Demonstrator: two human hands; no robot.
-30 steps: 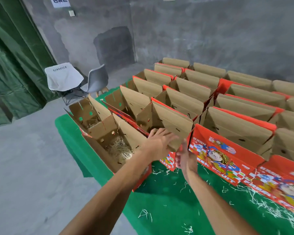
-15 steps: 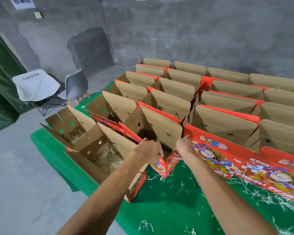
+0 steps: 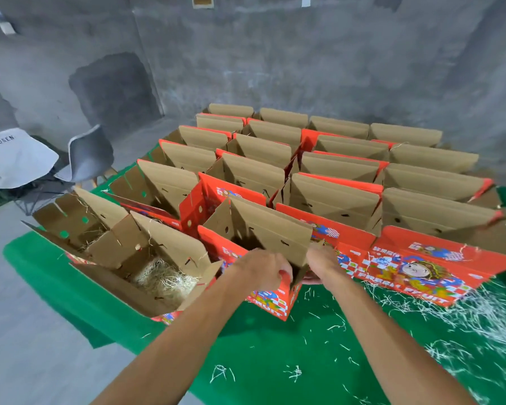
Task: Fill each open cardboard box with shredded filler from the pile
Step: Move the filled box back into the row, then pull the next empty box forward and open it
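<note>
Both hands grasp the near corner of an open red box (image 3: 272,299) at the surface's (image 3: 263,361) near edge: left hand (image 3: 263,268), right hand (image 3: 323,263). Filler strands (image 3: 479,314) lie scattered right; more filler sits in the left box (image 3: 161,277).

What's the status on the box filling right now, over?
Both hands, left and right, grip front box at near corner. Filler only in left boxes. Nothing in the way.

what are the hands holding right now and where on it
Both hands, left hand and right hand, grip the red box at its near corner, either side of the upright cardboard flap.
</note>
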